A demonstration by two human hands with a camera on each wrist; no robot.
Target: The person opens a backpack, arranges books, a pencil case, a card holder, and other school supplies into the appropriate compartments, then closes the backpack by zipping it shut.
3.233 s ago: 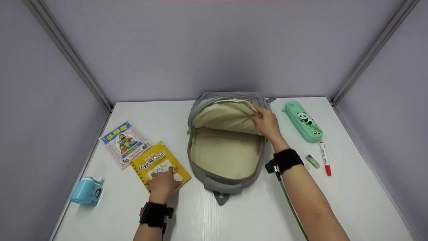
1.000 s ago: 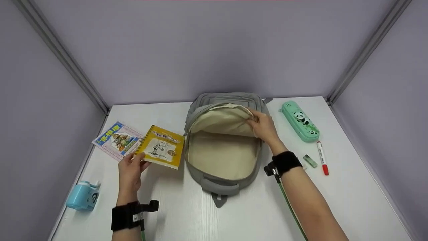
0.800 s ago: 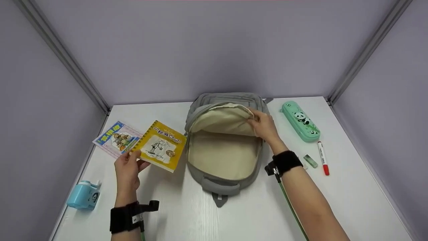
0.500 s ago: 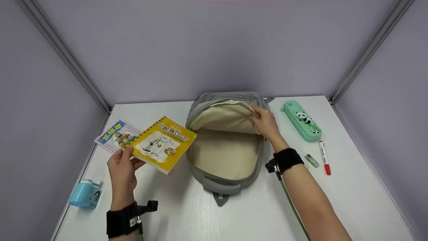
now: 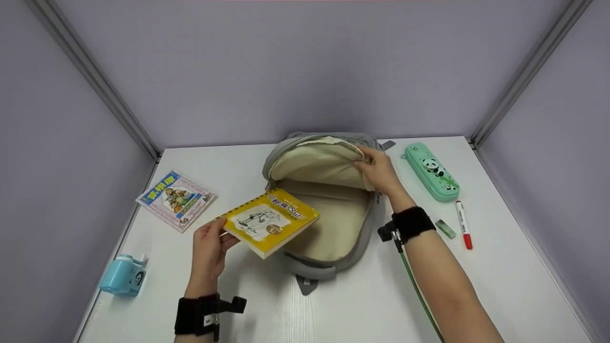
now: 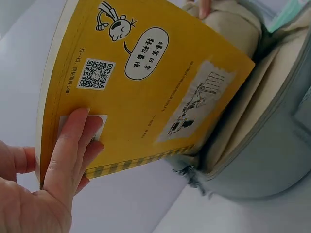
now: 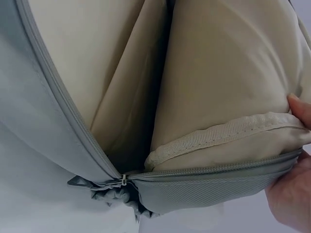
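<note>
The yellow book point(image 5: 269, 223) was pinched by one corner in the left hand point(image 5: 208, 245), thumb on top and fingers underneath, and held over the left side of the open grey backpack point(image 5: 336, 233). That was parked midway along the desk's point(image 5: 281, 319) back edge, its flap point(image 5: 317, 162) grasped by the right hand point(image 5: 379, 174). A pinkish booklet point(image 5: 177, 201) was laid near the left edge, a blue crank gadget point(image 5: 121, 276) further down. A green panda case point(image 5: 431, 172) was plonked near the back right corner, with a red-capped marker point(image 5: 463, 224) and little green block point(image 5: 445, 229) in front.
</note>
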